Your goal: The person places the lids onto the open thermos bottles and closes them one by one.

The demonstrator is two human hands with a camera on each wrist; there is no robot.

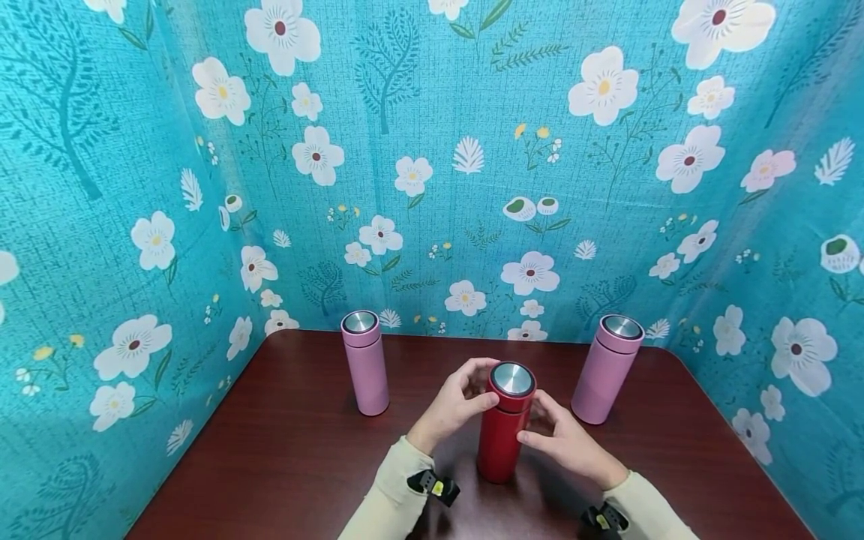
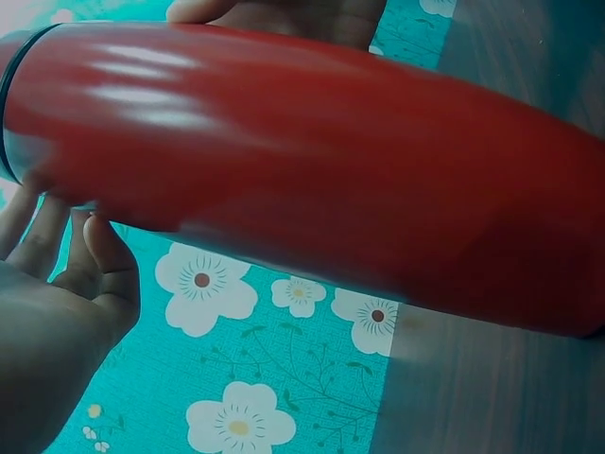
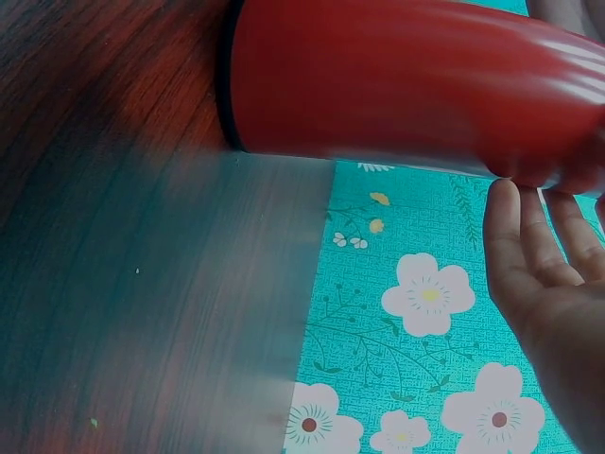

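A red thermos flask (image 1: 498, 450) with a silver-topped lid (image 1: 513, 379) stands upright between the two hands. My left hand (image 1: 451, 405) grips it at the lid, thumb in front and fingers behind. Lower down, on the other side, my right hand (image 1: 575, 446) holds the upper body between thumb and fingers. The left wrist view shows the flask's red side (image 2: 312, 161) and bent fingertips under the lid seam. In the right wrist view, the flask's dark base ring (image 3: 230, 80) meets the wooden surface, and fingertips touch the body higher up.
A pink thermos flask (image 1: 367, 367) stands at the back left of the dark wooden table (image 1: 283, 450), another pink flask (image 1: 607, 367) at the back right. Turquoise flowered cloth (image 1: 432, 247) hangs behind the table and along both sides. Wrist straps with dark devices (image 1: 433, 486) sit on both sleeves.
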